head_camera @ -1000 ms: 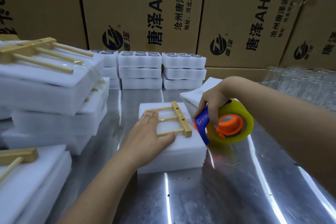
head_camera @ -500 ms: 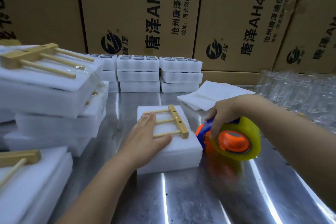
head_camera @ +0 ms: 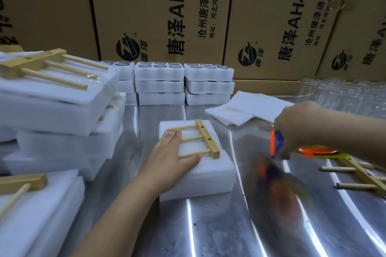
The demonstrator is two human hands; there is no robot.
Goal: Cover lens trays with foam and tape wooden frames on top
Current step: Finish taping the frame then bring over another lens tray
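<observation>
Presses the left hand (head_camera: pixel 169 158) flat on the foam-covered tray (head_camera: pixel 200 175), palm down, fingers straight and close together, thumb spread along the near dowel. Covers with the fingertips (head_camera: pixel 174 132) the free dowel ends of the wooden frame (head_camera: pixel 201 139), whose crossbar lies just beyond them on top of the foam. Has that forearm running in from the lower left.

Clamps the right hand (head_camera: pixel 296 129) round the blue-and-orange tape dispenser (head_camera: pixel 276 145), knuckles up, wrist bent downward, forearm entering from the right edge. Holds the dispenser over the shiny metal table (head_camera: pixel 208 225), to the right of the tray and apart from it, with the tape roll (head_camera: pixel 317 151) edge-on under the wrist.

Shows a second wooden frame (head_camera: pixel 359 173) on the table below that forearm, and loose foam sheets (head_camera: pixel 246 108) just beyond the gripping hand.
</observation>
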